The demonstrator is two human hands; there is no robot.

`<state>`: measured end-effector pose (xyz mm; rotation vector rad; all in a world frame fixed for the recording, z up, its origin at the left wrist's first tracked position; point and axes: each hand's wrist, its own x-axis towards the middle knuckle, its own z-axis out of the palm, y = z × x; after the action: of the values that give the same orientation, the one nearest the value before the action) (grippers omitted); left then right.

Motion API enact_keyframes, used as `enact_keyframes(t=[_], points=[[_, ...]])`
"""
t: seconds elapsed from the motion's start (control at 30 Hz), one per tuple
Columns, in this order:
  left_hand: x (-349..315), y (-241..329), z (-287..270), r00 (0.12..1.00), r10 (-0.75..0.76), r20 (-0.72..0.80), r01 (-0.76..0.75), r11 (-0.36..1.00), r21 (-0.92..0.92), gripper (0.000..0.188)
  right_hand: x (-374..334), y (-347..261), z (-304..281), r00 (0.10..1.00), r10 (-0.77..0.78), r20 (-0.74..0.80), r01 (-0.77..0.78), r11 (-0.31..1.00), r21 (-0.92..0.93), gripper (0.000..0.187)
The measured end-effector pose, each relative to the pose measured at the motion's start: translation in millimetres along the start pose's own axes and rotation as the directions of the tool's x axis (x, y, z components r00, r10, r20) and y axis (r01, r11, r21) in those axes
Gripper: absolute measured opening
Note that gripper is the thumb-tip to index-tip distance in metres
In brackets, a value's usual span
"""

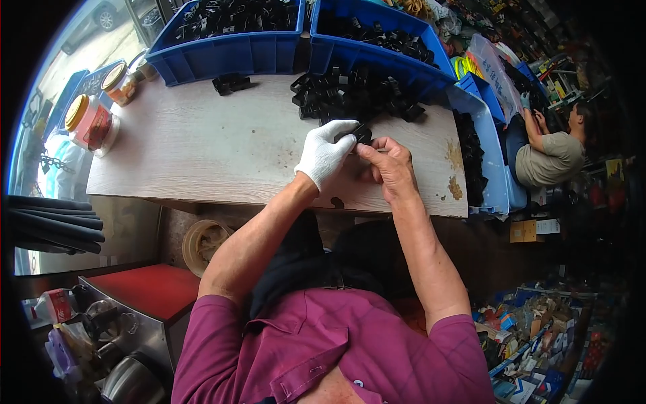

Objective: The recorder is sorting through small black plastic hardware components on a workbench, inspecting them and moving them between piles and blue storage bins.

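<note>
My left hand (324, 151), in a white knitted glove, is closed around a small black plastic part (362, 133). My bare right hand (392, 167) meets it there, thumb and forefinger pinched at the part's near end. What exactly the right fingertips grip is too small to make out. Just beyond both hands lies a heap of similar black parts (350, 94) on the pale wooden table (202, 148). Apart from the heap, a few more black parts (231, 83) lie toward the back left.
Blue bins (225, 59) full of black parts line the table's back edge. A light-blue bin (496, 161) stands at the right end. Two lidded jars (91, 122) are at the left. Below sits a bucket (195, 249). Another person (552, 155) sits at far right.
</note>
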<state>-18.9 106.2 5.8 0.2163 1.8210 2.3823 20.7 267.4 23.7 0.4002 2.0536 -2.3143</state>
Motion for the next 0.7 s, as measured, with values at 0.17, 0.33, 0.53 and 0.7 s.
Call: enact_keyframes(t=[0.17,0.33,0.53,0.7], points=[[5.1,6.8,-23.5,0.863,0.333,0.379,-0.505,0.579,0.64,0.029,0.7,-13.9,11.5,0.997,0.07,0.027,-0.062,0.968,-0.242,0.036],[-4.5,7.6,-34.3,0.747,0.416,0.518,-0.646,0.271,0.714,0.026,3.9,-17.3,16.4,0.989,0.145,0.038,-0.122,0.927,-0.355,0.035],[-11.4,8.8,-47.3,0.671,0.392,0.629,-0.695,0.036,0.718,0.023,3.6,-18.6,19.1,0.979,0.174,0.103,-0.122,0.914,-0.387,0.031],[-12.4,12.7,-45.3,0.667,0.419,0.616,-0.697,0.061,0.714,0.023,8.3,-18.2,18.6,0.981,0.159,0.112,-0.095,0.895,-0.436,0.032]])
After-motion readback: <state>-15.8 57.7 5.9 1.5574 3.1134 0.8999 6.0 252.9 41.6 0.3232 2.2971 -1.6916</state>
